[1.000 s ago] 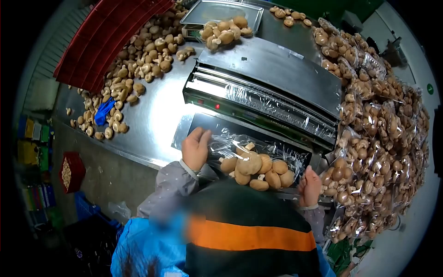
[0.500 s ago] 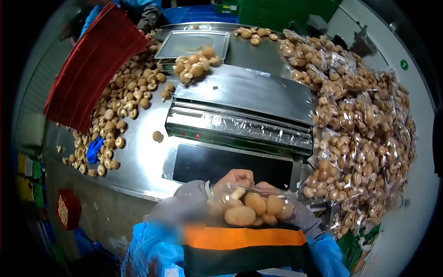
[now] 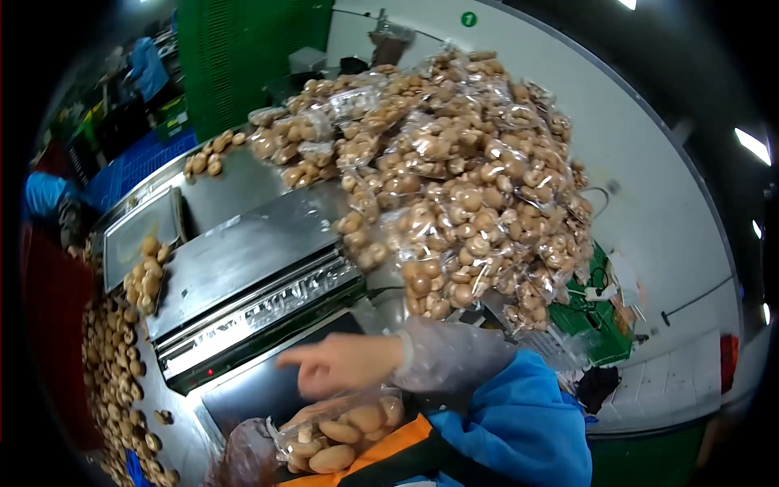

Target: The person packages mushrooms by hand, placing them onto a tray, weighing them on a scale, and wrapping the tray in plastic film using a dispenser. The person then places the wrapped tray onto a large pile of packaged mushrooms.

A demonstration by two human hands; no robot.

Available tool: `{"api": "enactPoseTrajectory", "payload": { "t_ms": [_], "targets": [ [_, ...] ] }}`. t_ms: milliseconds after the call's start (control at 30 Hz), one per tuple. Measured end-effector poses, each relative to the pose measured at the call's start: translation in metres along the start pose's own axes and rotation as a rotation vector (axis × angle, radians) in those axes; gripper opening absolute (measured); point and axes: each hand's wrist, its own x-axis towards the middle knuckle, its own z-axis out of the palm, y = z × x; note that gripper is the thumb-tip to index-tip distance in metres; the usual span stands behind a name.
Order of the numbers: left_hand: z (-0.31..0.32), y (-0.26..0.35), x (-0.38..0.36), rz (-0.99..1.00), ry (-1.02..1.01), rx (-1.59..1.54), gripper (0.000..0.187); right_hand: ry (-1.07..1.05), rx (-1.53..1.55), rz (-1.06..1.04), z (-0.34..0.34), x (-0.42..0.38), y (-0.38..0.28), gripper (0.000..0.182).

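Observation:
A clear film pack of brown mushrooms point(image 3: 345, 428) is held low, close to my body. My left hand point(image 3: 312, 411) is on its far side, mostly hidden by the film and mushrooms, and grips the pack. Above it, apart from the pack, my right hand point(image 3: 345, 364) holds nothing. Its index finger stretches left and the other fingers are partly bent. Beneath my right hand lies the dark plate point(image 3: 260, 390) at the front of the film wrapping machine point(image 3: 243, 264). A red light glows on the machine's front.
Many wrapped mushroom packs point(image 3: 462, 195) are heaped at the right of the machine. Loose mushrooms point(image 3: 114, 365) cover the left side of the metal table, near a red crate point(image 3: 57, 325). A few mushrooms point(image 3: 146, 276) sit by a metal tray point(image 3: 138, 235). Another person's blue sleeve point(image 3: 46, 195) shows far left.
The view has swung to the right. My right hand has left the pack and now reaches out above it, finger extended. The pack stays in my left hand.

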Motion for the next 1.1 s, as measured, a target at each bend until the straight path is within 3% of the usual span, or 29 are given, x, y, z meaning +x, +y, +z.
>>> {"api": "enactPoseTrajectory", "payload": {
  "t_ms": [33, 100, 167, 267, 300, 333, 367, 400, 433, 467, 533, 567, 600, 633, 667, 767, 800, 867, 933, 1000, 1033, 1067, 1100],
  "targets": [
    [-0.006, -0.004, 0.005, -0.036, 0.049, -0.030, 0.037, -0.153, -0.194, 0.103, 0.001, -0.009, -0.029, 0.073],
    [-0.021, -0.013, 0.013, -0.096, 0.154, -0.092, 0.032, -0.217, -0.451, 0.022, 0.021, -0.036, -0.029, 0.083],
    [-0.035, -0.019, 0.021, -0.130, 0.257, -0.149, 0.027, -0.112, -0.280, 0.324, 0.017, -0.047, -0.014, 0.085],
    [-0.049, -0.027, 0.026, -0.148, 0.385, -0.233, 0.020, 0.399, -0.100, 0.213, -0.012, -0.077, 0.031, 0.084],
    [-0.049, -0.026, 0.028, -0.138, 0.410, -0.259, 0.018, 0.572, 0.160, 0.146, -0.029, -0.094, 0.064, 0.082],
    [-0.049, -0.024, 0.030, -0.098, 0.421, -0.322, 0.013, 0.735, -0.107, 0.088, -0.058, -0.117, 0.070, 0.080],
    [-0.055, -0.027, 0.029, -0.094, 0.440, -0.335, 0.013, 0.848, 0.497, 0.257, -0.094, -0.139, 0.052, 0.077],
    [-0.062, -0.033, 0.028, -0.083, 0.448, -0.363, 0.013, 1.113, 0.305, 0.153, -0.123, -0.151, 0.032, 0.057],
    [-0.068, -0.037, 0.028, -0.073, 0.457, -0.389, 0.013, 1.251, 0.646, 0.182, -0.177, -0.178, 0.032, 0.037],
    [-0.067, -0.038, 0.029, -0.063, 0.487, -0.366, 0.013, 1.450, 0.427, 0.082, -0.223, -0.200, 0.035, 0.034],
    [-0.061, -0.036, 0.030, -0.035, 0.551, -0.329, 0.014, 1.625, 0.315, 0.003, -0.318, -0.261, 0.040, 0.050],
    [-0.059, -0.034, 0.030, -0.021, 0.560, -0.315, 0.014, 1.825, 0.254, -0.096, -0.342, -0.268, 0.018, 0.042],
    [-0.056, -0.032, 0.031, -0.008, 0.571, -0.303, 0.014, 1.956, 0.081, -0.071, -0.369, -0.277, 0.007, 0.054],
    [-0.054, -0.031, 0.031, 0.007, 0.581, -0.292, 0.014, 2.197, -0.860, 0.169, -0.436, -0.320, 0.051, 0.067],
    [-0.053, -0.030, 0.031, 0.008, 0.596, -0.293, 0.014, 2.020, -0.735, 0.557, -0.421, -0.318, 0.024, 0.073],
    [-0.051, -0.023, 0.025, 0.005, 0.635, -0.297, 0.015, 1.563, -0.831, 1.189, -0.448, -0.333, 0.040, 0.079],
    [-0.045, -0.012, 0.021, 0.001, 0.652, -0.303, 0.015, 1.638, -0.839, 1.182, -0.438, -0.324, 0.034, 0.078],
    [-0.057, -0.015, 0.010, 0.082, 0.640, -0.293, 0.016, 1.789, -0.960, 1.041, -0.413, -0.310, 0.021, 0.073],
    [-0.061, 0.010, -0.013, 0.211, 0.654, -0.153, 0.023, 2.010, -0.809, 1.074, -0.352, -0.239, -0.034, 0.081],
    [-0.060, 0.053, -0.052, 0.466, 0.731, 0.108, 0.024, 1.785, -0.843, 0.360, -0.413, -0.286, 0.031, 0.053],
    [-0.084, 0.061, -0.071, 0.524, 0.914, 0.230, 0.027, 1.589, -0.774, 0.070, -0.445, -0.309, 0.062, 0.039],
    [-0.074, 0.089, -0.087, 0.594, 1.176, 0.221, 0.029, 1.572, -1.153, 0.085, -0.463, -0.309, 0.079, 0.039],
    [-0.103, 0.104, -0.104, 0.655, 1.384, 0.499, 0.033, 1.558, -1.030, 0.068, -0.441, -0.263, 0.073, 0.037]
  ]
}}
